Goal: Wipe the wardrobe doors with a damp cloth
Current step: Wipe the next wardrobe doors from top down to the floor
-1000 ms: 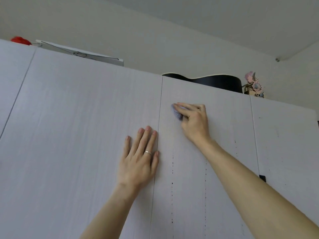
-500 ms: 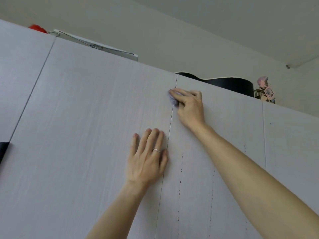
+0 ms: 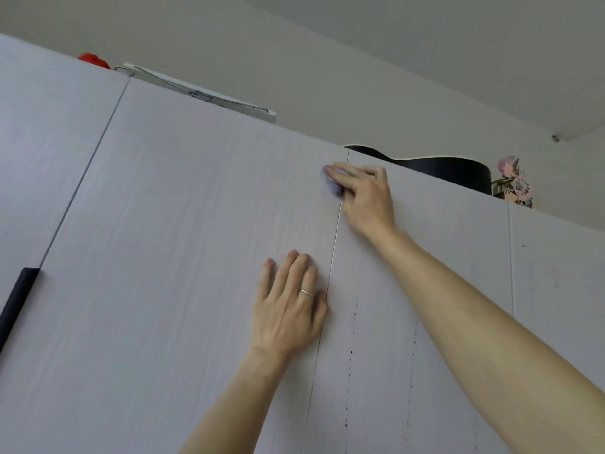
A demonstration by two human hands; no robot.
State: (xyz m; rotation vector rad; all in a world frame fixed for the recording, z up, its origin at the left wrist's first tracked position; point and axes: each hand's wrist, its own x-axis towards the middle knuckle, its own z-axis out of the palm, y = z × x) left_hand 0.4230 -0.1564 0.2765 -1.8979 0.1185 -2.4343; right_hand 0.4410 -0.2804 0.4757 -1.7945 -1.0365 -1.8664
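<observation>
Pale wood-grain wardrobe doors fill the head view; the wide left door (image 3: 183, 257) meets the narrower right door (image 3: 425, 290) at a vertical seam. My right hand (image 3: 368, 196) presses a small grey-blue cloth (image 3: 332, 186) against the top of that seam, just below the wardrobe's upper edge. Most of the cloth is hidden under my fingers. My left hand (image 3: 289, 309), wearing a ring, lies flat with fingers spread on the left door beside the seam, lower down. Dark specks run in vertical lines down the right door.
On top of the wardrobe lie a red object (image 3: 93, 59), a white flat board with wire hangers (image 3: 199, 93), a black guitar body (image 3: 442, 170) and a pink dried-flower bunch (image 3: 514, 181). A black handle (image 3: 18, 303) sits at the far left edge.
My right hand has slid the cloth up and leftward from the right door onto the seam. My left hand has stayed flat on the left door. The view has shifted.
</observation>
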